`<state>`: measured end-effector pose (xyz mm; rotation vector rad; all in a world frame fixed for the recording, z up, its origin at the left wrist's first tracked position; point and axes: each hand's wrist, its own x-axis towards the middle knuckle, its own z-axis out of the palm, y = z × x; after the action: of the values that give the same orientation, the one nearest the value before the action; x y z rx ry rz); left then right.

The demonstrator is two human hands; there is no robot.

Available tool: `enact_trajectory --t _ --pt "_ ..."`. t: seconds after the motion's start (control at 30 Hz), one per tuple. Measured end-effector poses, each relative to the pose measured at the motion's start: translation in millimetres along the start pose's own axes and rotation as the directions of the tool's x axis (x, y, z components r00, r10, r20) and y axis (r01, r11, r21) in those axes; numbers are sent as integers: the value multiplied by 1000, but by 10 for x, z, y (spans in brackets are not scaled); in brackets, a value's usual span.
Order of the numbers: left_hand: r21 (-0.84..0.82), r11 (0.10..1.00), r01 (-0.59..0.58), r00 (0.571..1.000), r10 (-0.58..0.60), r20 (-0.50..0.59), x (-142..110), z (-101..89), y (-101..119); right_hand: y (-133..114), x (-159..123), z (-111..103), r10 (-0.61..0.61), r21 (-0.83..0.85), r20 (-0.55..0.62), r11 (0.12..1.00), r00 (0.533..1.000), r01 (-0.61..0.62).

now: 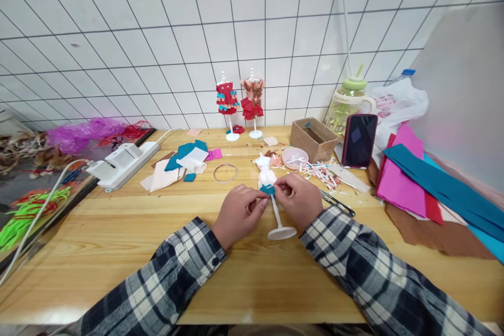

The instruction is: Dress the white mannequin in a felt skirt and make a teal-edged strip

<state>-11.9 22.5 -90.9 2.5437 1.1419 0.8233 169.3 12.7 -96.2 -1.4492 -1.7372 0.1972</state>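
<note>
A small white mannequin stand lies tilted on the wooden table, its round base toward me. A small teal felt piece sits at its waist. My left hand pinches the teal piece and the stand's stem from the left, fingers closed. On the right, my right hand pinches the same spot with fingers curled. Both sleeves are plaid.
Two dressed mannequins stand by the tiled wall. Felt scraps, a wire ring, a pink dish, a cardboard box, a phone, scissors, stacked felt sheets and a power strip surround me.
</note>
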Motion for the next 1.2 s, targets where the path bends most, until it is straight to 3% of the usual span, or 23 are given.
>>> enact_trajectory --t 0.17,0.27,0.5,0.63,0.77,1.0,1.2 --pt "202 977 -61 998 62 0 1 50 -59 -66 -49 10 -198 -123 52 971 979 203" --pt "280 955 -100 994 108 -14 -2 49 -86 -70 -65 22 -225 -121 48 966 973 229" --pt "244 967 -66 995 82 -56 22 35 -91 -75 -90 38 -245 -67 30 967 969 246" --pt "153 988 -22 991 41 -125 25 43 -99 -84 -117 47 -274 -4 39 962 961 274" --pt "-37 995 93 975 -99 -200 28 46 -97 -85 -133 54 -335 -3 45 942 941 336" --pt "-293 923 250 952 -289 -97 43 45 -54 -64 -128 55 -316 -43 103 946 943 321" --pt "-267 939 219 966 -247 -76 29 53 -60 -39 -97 41 -232 -63 126 968 964 241"
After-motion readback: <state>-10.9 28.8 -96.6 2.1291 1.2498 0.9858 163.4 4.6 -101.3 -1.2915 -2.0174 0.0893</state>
